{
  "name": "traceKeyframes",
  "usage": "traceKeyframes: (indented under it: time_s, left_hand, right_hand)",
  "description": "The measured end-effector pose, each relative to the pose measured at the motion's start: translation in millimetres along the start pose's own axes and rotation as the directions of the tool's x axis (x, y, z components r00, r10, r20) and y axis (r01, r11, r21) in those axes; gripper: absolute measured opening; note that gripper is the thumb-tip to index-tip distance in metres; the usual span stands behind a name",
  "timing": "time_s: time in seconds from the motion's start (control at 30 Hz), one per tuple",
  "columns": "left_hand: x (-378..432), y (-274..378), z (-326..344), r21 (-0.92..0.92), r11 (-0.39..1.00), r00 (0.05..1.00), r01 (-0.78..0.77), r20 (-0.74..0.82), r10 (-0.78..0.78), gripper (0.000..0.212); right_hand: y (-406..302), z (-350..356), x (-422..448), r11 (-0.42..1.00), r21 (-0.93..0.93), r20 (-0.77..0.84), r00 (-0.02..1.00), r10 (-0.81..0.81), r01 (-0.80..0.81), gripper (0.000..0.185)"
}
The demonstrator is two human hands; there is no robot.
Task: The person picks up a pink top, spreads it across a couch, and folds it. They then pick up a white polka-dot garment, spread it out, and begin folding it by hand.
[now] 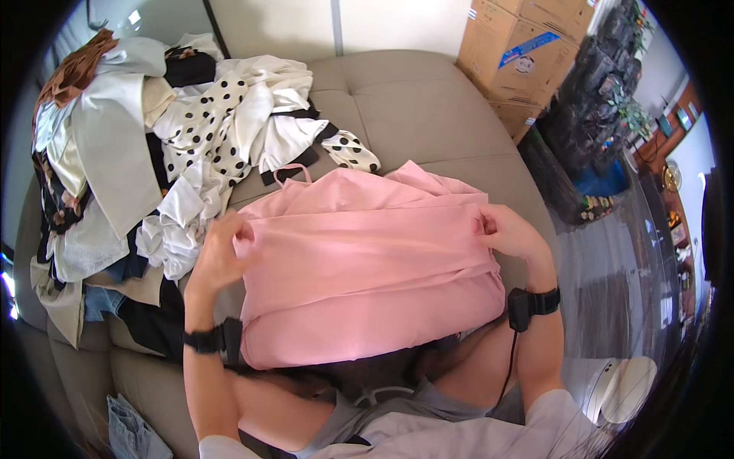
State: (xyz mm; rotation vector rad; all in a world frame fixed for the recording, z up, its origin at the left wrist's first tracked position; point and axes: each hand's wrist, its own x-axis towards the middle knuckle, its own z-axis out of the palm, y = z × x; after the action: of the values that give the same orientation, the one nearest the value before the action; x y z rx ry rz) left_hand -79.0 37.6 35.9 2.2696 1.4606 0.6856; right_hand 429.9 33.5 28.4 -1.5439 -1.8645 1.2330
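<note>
A pink cloth garment (367, 241) lies spread before me on the sofa seat, partly folded, with a thin strap (292, 167) looping out at its far left. My left hand (223, 246) pinches its left edge, slightly blurred. At the opposite edge, my right hand (507, 232) grips the fabric between thumb and curled fingers. Between the hands the upper layer runs as a fairly flat band. The near part of the garment hangs over the sofa's front edge, above my knees. Black bands with small boxes are strapped around both wrists.
A heap of clothes (109, 149) covers the sofa's left side, including a white polka-dot garment (209, 123). Folded jeans (135, 427) lie at lower left. Cardboard boxes (524, 57) are stacked behind the grey-brown sofa (401, 115). A dark rockery (608, 86) with plants stands at right.
</note>
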Motion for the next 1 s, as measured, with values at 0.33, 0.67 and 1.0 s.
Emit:
traceKeyframes:
  time_s: [0.33,0.67,1.0]
  left_hand:
    - [-64.0,50.6,14.2,0.092,0.991,0.985,-0.094,0.151,0.079,0.022]
    - [-66.3,68.8,11.0,0.146,0.988,0.982,0.048,0.175,-0.073,0.031]
    - [-66.0,65.5,75.8,0.502,0.865,0.993,-0.002,0.105,-0.059,0.078]
  right_hand:
    - [-10.9,14.3,-3.8,0.993,-0.099,-0.086,0.995,0.048,-0.057,0.014]
    - [-10.9,92.7,-30.8,0.613,-0.790,-0.282,0.892,-0.355,-0.006,0.062]
    - [-15.6,128.8,-31.0,0.626,-0.768,-0.107,0.937,-0.333,0.135,0.083]
